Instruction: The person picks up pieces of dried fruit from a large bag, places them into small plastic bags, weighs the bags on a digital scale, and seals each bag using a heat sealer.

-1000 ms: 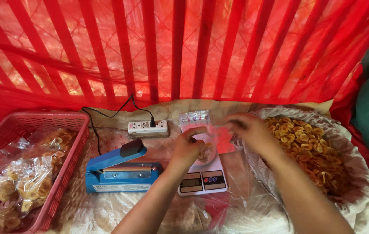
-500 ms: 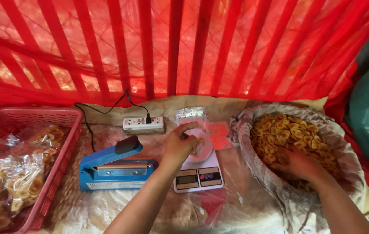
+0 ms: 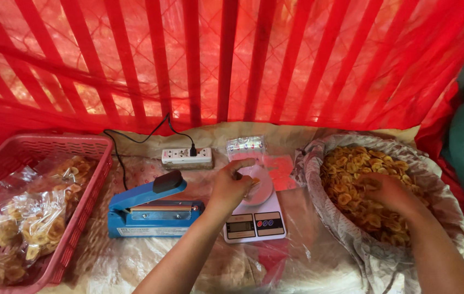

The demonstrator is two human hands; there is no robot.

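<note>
Left hand (image 3: pixel 232 188) pinches the clear bag (image 3: pixel 253 177) open on the scale (image 3: pixel 253 220) while my right hand (image 3: pixel 381 190) curls into the chips (image 3: pixel 352 169) beside it, so chips could drop if the bag flops.

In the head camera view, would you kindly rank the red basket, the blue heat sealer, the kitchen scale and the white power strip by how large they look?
1. Red basket, cut off by the frame edge
2. Blue heat sealer
3. Kitchen scale, partly hidden by the left hand
4. White power strip, farthest away, so it may look smaller than it is
</note>
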